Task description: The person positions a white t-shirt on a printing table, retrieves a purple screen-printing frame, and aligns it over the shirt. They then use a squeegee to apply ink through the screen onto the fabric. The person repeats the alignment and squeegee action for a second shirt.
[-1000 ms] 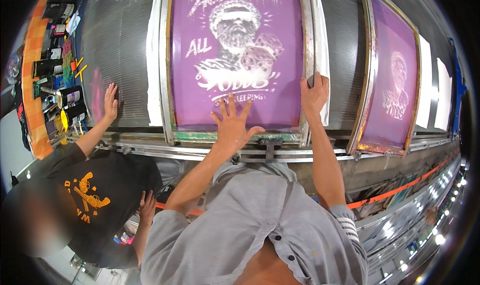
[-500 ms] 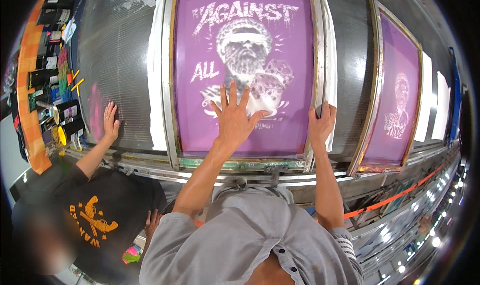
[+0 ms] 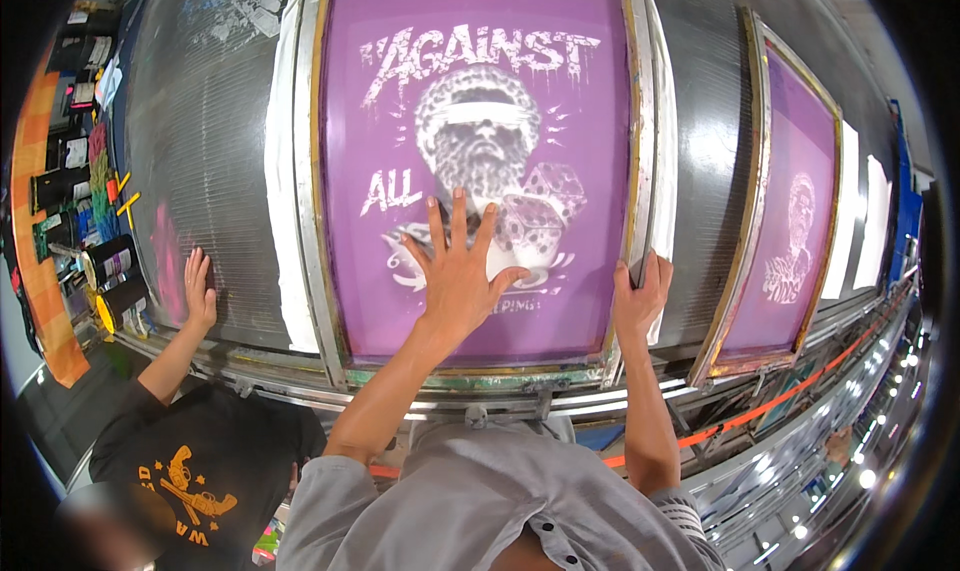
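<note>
A screen-printing screen with purple mesh (image 3: 380, 301) lies in front of me, its pale design showing a bearded head, dice and lettering. My left hand (image 3: 462, 281) rests on the lower part of the design, palm down with fingers spread. At the right side, my right hand (image 3: 641, 296) grips the screen's metal frame (image 3: 640, 131), thumb on the near side and fingers toward the outer edge. White material (image 3: 290, 201) shows from under the frame at its left, and also along the right. What lies beneath the mesh is hidden.
To the right stands a second, tilted purple screen (image 3: 800, 211). A co-worker in a black shirt (image 3: 215, 471) is at my left, one hand (image 3: 200, 296) on the dark ribbed board (image 3: 215, 141). Several ink tubs (image 3: 62, 189) line the far left. A metal rail (image 3: 480, 396) crosses before me.
The view has shifted, so the screen and both my hands appear lower. My left hand stays spread on the design, and my right hand keeps its grip on the frame.
</note>
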### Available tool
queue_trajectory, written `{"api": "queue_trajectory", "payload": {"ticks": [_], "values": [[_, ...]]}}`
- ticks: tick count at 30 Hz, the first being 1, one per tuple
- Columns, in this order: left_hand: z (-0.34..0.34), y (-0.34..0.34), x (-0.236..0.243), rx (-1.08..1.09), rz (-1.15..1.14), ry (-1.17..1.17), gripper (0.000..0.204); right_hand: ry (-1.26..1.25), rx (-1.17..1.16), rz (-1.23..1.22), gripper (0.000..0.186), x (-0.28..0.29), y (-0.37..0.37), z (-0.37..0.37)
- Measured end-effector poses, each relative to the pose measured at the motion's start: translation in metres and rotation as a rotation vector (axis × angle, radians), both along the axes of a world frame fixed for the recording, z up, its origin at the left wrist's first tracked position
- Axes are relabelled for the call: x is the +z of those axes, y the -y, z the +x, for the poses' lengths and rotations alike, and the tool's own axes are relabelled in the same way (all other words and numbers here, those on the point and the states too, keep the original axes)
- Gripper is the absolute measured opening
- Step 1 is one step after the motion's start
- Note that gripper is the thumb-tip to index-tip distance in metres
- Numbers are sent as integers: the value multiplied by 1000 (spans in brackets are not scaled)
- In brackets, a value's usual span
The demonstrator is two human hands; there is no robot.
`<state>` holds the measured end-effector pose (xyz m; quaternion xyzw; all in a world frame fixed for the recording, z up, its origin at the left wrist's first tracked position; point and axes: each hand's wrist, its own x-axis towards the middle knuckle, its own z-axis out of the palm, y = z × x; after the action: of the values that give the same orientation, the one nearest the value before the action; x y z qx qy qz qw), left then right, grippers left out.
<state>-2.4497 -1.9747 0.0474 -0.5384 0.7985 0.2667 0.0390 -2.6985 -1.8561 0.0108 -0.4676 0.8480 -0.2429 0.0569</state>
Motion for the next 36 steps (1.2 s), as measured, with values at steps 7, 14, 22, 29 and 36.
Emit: {"api": "queue_trajectory", "payload": {"ticks": [7,14,22,29,36], "values": [[-5,3,6,20,36,14,89,186,-77,8,51,9,4,0],[-43,41,-4,50,-65,-124,90,168,-62,54,51,10,2,0],[-81,70,-27,59,-96,-123,96,188,-88,96,52,7,1,1],[-84,72,-30,42,-60,-59,98,181,-58,131,47,7,2,-2],[-85,73,-29,72,42,-82,99,232,-69,154,54,5,-3,-5]]}}
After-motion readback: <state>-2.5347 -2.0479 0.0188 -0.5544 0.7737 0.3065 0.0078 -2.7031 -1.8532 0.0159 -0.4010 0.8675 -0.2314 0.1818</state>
